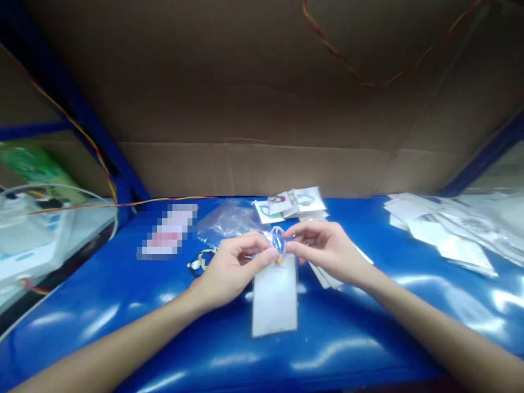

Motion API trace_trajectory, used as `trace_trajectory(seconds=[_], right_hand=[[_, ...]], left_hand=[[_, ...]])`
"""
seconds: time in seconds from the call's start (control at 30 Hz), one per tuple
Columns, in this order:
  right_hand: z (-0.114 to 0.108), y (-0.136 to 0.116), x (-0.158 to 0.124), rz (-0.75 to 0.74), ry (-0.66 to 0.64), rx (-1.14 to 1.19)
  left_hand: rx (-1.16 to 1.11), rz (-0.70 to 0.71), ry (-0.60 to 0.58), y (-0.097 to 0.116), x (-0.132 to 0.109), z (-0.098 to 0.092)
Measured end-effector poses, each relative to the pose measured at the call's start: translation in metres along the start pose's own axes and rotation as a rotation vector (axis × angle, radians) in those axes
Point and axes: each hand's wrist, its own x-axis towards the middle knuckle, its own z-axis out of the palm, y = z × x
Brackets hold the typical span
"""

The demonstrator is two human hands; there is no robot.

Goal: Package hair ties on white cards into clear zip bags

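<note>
Above the middle of the blue surface, my left hand (pixel 233 267) and my right hand (pixel 329 248) meet with fingertips pinched on a thin pale loop (pixel 277 230), which looks like a bracelet or hair tie. A small orange bit (pixel 279 261) hangs at its lower end. Directly below lies a white card (pixel 274 305), seemingly in a clear sleeve; my fingers cover part of its top edge. Beside my left hand are black and yellowish loops (pixel 200 263). Several white cards (pixel 323 275) lie partly under my right hand.
A crumpled clear plastic bag (pixel 225 221) and small packed cards (pixel 307 201) lie behind my hands. Flat white packets (pixel 446 234) are piled at right. A blurred-out item (pixel 167 232) lies at left. Cardboard (pixel 262 98) stands behind, with a red-yellow wire (pixel 176 198) along its base.
</note>
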Motion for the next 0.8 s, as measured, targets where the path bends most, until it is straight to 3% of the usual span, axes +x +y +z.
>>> trace_trajectory(seconds=[0.17, 0.4, 0.53, 0.63, 0.8], right_hand=[[-0.0009, -0.0020, -0.0010, 0.016, -0.030, 0.029], [-0.0007, -0.0001, -0.0006, 0.033, -0.052, 0.078], [0.0002, -0.0009, -0.0009, -0.022, 0.013, 0.135], [0.0010, -0.0032, -0.0020, -0.060, -0.012, 0.137], [0.0005, -0.0019, -0.0018, -0.015, -0.025, 0.176]], left_hand=[[0.046, 0.122, -0.044, 0.0020, -0.0007, -0.0036], [0.039, 0.108, -0.076, 0.0050, -0.0009, -0.0045], [0.063, 0.132, -0.085, 0.0049, -0.0019, -0.0065], [0.087, 0.162, -0.078, 0.0063, -0.0031, -0.0080], [0.126, 0.210, -0.093, 0.0081, -0.0036, -0.0095]])
